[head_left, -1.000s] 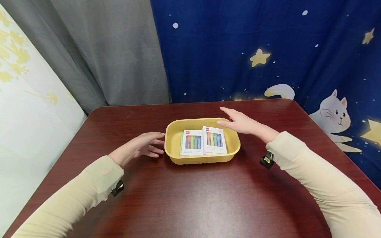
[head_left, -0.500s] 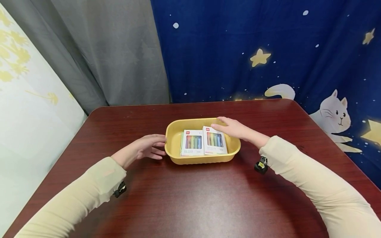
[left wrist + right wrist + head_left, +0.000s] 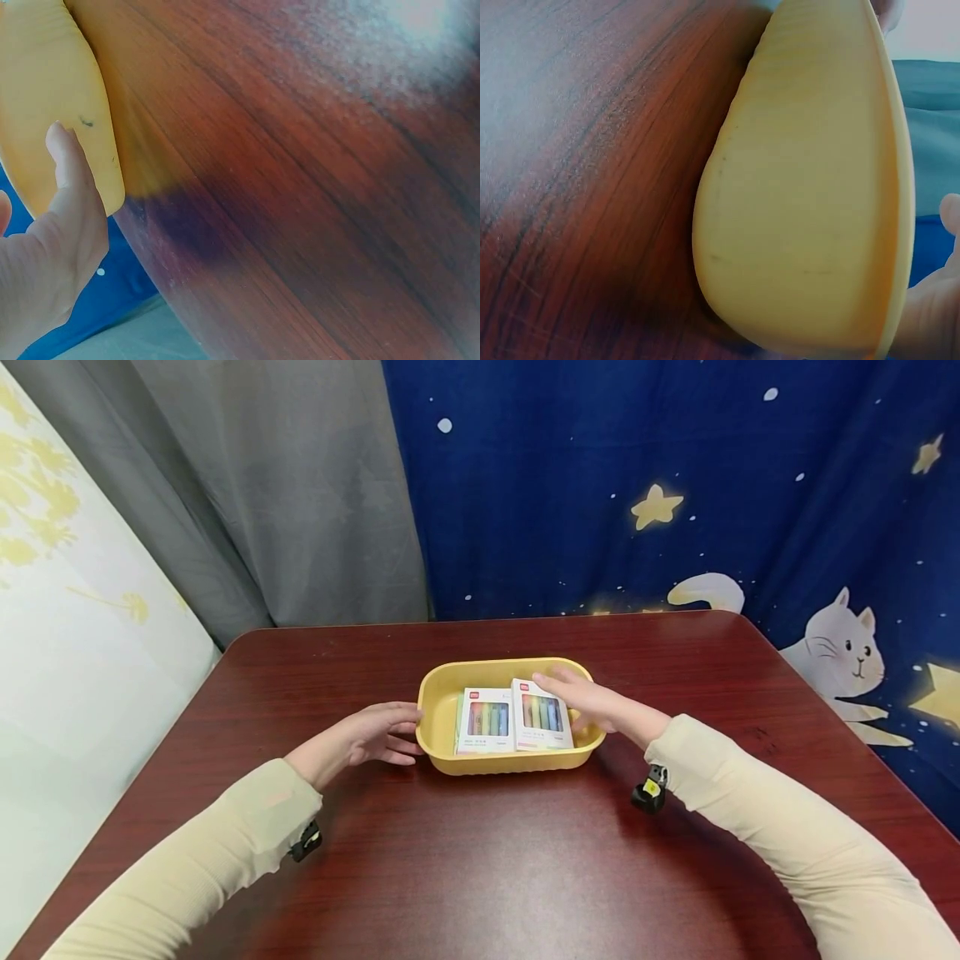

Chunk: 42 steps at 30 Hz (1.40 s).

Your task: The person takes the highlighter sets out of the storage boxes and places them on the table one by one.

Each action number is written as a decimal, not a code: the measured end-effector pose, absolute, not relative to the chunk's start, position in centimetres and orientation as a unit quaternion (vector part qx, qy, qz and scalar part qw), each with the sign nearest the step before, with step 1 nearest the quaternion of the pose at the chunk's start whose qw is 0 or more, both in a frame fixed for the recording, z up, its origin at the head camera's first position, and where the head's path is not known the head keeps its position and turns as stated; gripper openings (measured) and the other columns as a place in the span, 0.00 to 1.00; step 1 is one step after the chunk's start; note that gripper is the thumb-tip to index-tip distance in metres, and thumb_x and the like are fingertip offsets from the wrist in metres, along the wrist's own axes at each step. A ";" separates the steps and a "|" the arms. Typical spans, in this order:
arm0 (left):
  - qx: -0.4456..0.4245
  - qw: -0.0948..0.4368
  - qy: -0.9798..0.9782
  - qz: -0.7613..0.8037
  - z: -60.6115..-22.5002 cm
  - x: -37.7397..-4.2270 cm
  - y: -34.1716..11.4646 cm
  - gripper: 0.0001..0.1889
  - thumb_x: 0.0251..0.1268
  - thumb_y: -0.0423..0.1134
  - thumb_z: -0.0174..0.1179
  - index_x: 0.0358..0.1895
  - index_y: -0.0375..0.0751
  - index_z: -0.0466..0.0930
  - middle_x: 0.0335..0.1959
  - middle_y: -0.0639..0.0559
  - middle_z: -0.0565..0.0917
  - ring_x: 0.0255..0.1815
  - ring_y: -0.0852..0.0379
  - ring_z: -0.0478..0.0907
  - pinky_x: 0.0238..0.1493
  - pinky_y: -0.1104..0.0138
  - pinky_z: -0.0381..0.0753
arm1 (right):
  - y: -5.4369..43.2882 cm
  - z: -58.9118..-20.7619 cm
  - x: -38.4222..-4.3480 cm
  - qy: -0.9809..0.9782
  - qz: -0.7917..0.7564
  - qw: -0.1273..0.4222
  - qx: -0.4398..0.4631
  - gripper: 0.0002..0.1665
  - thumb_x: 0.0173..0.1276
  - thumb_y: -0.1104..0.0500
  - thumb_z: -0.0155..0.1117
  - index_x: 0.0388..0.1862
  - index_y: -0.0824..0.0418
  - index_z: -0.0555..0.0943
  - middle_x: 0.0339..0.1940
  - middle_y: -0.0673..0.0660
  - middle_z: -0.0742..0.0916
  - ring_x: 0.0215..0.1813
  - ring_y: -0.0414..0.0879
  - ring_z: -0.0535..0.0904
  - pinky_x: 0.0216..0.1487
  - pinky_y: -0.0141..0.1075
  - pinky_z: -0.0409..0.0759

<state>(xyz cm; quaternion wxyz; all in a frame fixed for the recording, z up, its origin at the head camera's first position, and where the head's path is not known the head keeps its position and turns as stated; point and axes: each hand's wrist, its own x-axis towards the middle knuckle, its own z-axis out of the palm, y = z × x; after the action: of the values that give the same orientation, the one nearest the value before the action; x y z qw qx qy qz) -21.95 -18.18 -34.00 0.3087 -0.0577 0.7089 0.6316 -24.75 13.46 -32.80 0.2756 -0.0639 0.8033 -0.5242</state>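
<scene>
A yellow plastic basket (image 3: pixel 480 765) stands on the table, seen from outside in both wrist views. Two white boxes lie side by side in it, the left box (image 3: pixel 486 742) and the right box (image 3: pixel 542 739). Printed or windowed fronts show a row of coloured sticks. My left hand (image 3: pixel 378 733) is at the basket's left end, fingers extended, fingertips right at the wall. In the left wrist view one fingertip overlaps the yellow wall (image 3: pixel 45 75). My right hand (image 3: pixel 588 700) reaches over the right rim, its fingertips at the upper right of the right box, fingers loosely bent and partly hidden.
The dark red wooden table (image 3: pixel 480 860) has rounded far corners. Behind it hang a grey curtain (image 3: pixel 300 485) and a blue curtain (image 3: pixel 540 485) with stars and a cat. A white patterned sheet (image 3: pixel 75 693) borders the left side.
My right hand has come down and left from above the basket's far right corner to the right box. My left hand has edged right to the basket's end. Basket and boxes have stayed put.
</scene>
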 end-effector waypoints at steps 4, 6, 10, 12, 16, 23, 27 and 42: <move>-0.062 0.311 0.708 0.631 -34.0 -21.8 -18.1 0.29 0.68 0.42 0.47 0.67 0.38 0.49 0.54 0.39 0.68 0.38 0.50 0.79 0.41 0.59 0.82 | 13.2 -32.9 -24.7 0.799 -0.532 0.276 -0.043 0.45 0.71 0.39 0.40 0.73 0.61 0.35 0.74 0.61 0.44 0.69 0.59 0.52 0.54 0.60 0.71; -0.059 0.313 0.710 0.628 -34.0 -21.8 -18.1 0.29 0.68 0.41 0.47 0.68 0.37 0.48 0.54 0.39 0.68 0.38 0.50 0.79 0.41 0.59 0.82 | 13.1 -32.9 -24.7 0.801 -0.530 0.275 -0.036 0.44 0.71 0.40 0.39 0.73 0.61 0.35 0.74 0.62 0.43 0.69 0.59 0.51 0.55 0.60 0.70; -0.052 0.315 0.715 0.622 -34.0 -21.8 -18.1 0.29 0.68 0.39 0.47 0.68 0.36 0.49 0.52 0.41 0.69 0.38 0.51 0.79 0.40 0.61 0.82 | 12.8 -32.6 -24.9 0.801 -0.527 0.284 -0.020 0.43 0.72 0.41 0.37 0.73 0.61 0.35 0.73 0.62 0.46 0.69 0.59 0.52 0.56 0.60 0.69; -0.047 0.316 0.718 0.619 -34.0 -21.8 -18.1 0.29 0.68 0.38 0.47 0.68 0.36 0.49 0.51 0.42 0.70 0.38 0.51 0.79 0.40 0.61 0.82 | 12.8 -32.4 -25.1 0.794 -0.531 0.295 -0.011 0.43 0.72 0.41 0.37 0.73 0.61 0.35 0.72 0.64 0.50 0.68 0.59 0.53 0.57 0.60 0.69; -0.046 0.315 0.722 0.615 -34.0 -21.8 -18.2 0.28 0.68 0.38 0.47 0.68 0.36 0.50 0.49 0.44 0.72 0.38 0.52 0.79 0.40 0.61 0.82 | 12.7 -31.9 -25.2 0.774 -0.545 0.321 0.003 0.41 0.72 0.41 0.37 0.73 0.60 0.36 0.69 0.65 0.57 0.68 0.61 0.55 0.58 0.58 0.69; -0.047 0.315 0.724 0.612 -34.1 -21.8 -18.2 0.28 0.68 0.38 0.47 0.68 0.36 0.50 0.52 0.42 0.71 0.38 0.52 0.79 0.40 0.62 0.82 | 12.7 -31.2 -25.2 0.765 -0.545 0.344 0.011 0.40 0.72 0.40 0.37 0.73 0.57 0.40 0.71 0.67 0.56 0.68 0.65 0.54 0.61 0.56 0.67; -0.048 0.316 0.722 0.614 -34.0 -21.8 -18.1 0.29 0.68 0.38 0.48 0.68 0.35 0.50 0.52 0.42 0.71 0.37 0.53 0.79 0.40 0.62 0.82 | 12.3 -31.5 -25.4 0.773 -0.533 0.344 0.019 0.39 0.71 0.40 0.39 0.73 0.58 0.44 0.70 0.69 0.56 0.66 0.65 0.57 0.59 0.54 0.70; -0.052 0.317 0.721 0.614 -33.8 -21.7 -17.9 0.28 0.67 0.38 0.48 0.67 0.33 0.52 0.48 0.45 0.73 0.37 0.53 0.79 0.40 0.63 0.82 | 10.6 -32.8 -26.1 0.844 -0.423 0.323 0.066 0.35 0.59 0.48 0.64 0.56 0.64 0.61 0.47 0.61 0.73 0.38 0.50 0.73 0.32 0.39 0.82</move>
<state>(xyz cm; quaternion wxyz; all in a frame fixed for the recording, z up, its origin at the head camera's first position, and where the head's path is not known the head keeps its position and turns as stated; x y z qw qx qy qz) -21.73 -17.89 -33.77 0.3169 -0.0520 0.7212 0.6138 -26.12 10.58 -32.82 0.3234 0.0662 0.8441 -0.4226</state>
